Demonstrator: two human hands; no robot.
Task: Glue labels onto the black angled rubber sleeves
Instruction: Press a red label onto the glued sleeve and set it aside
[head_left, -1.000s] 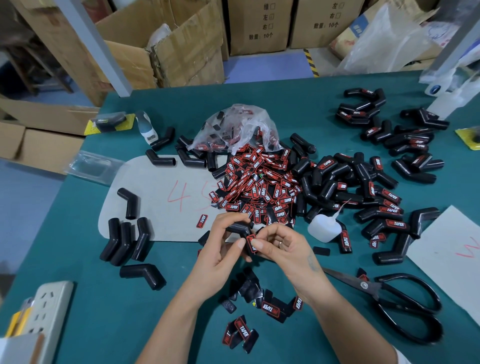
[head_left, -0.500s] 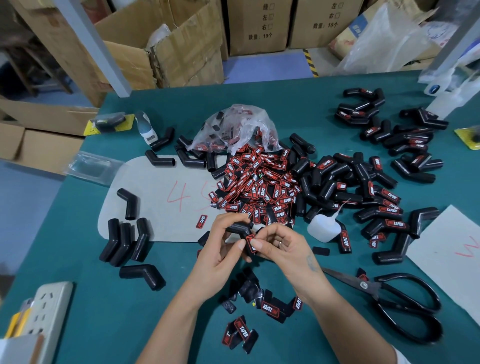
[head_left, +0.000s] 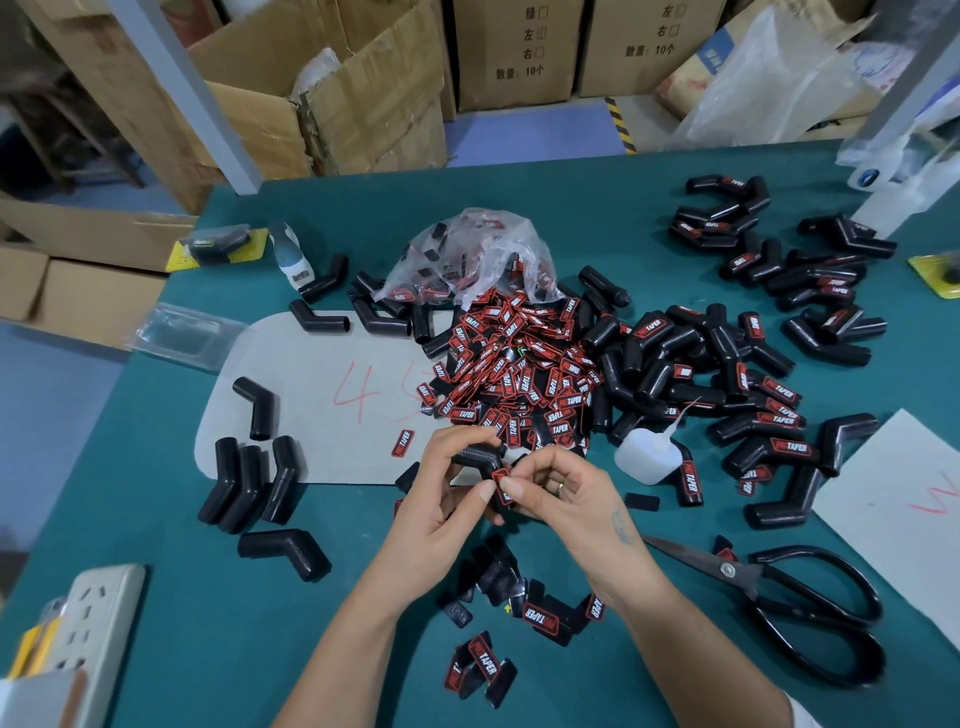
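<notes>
We see left hand (head_left: 441, 499) gripping black sleeve (head_left: 475, 457), fingers curled round it; right hand (head_left: 561, 493) fingers pinching label (head_left: 503, 486) just below sleeve, above surface (head_left: 208, 597).

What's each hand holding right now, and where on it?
Left hand grips a black angled rubber sleeve around its upper arm. Right hand pinches the red-and-black label against the sleeve's lower arm, both thumbs on the label's edges.
</notes>
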